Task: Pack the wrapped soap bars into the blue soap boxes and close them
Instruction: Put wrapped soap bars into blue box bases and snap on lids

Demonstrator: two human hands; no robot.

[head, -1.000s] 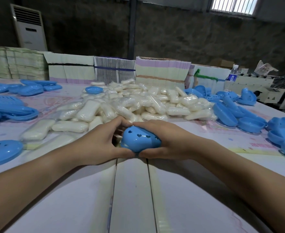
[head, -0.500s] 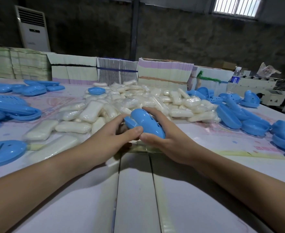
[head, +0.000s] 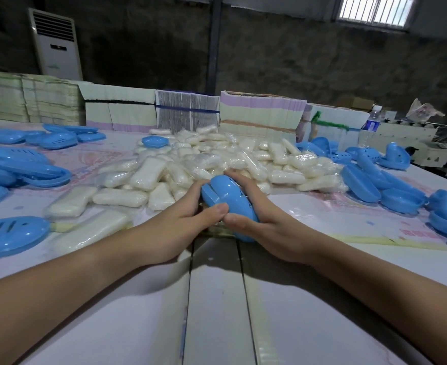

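Note:
A closed blue soap box [head: 227, 198] sits between both hands at the table's middle, tilted with its hinge end toward the upper left. My left hand [head: 183, 219] grips its left end, thumb laid across the near side. My right hand [head: 259, 222] wraps round its right side, fingers over the far edge and thumb on the lid. Behind the hands lies a big heap of white wrapped soap bars [head: 217, 159]. Whether a bar is inside the held box is hidden.
Open blue soap boxes [head: 391, 185] are piled at the right, and more blue boxes and lids [head: 19, 169] lie at the left. Stacks of flat cartons [head: 259, 111] line the table's far edge. A water bottle [head: 372, 122] stands at the back right.
The box has turned from facing me with its heart holes to a tilted, side-on pose and shifted slightly away from me. Both hands kept hold of it.

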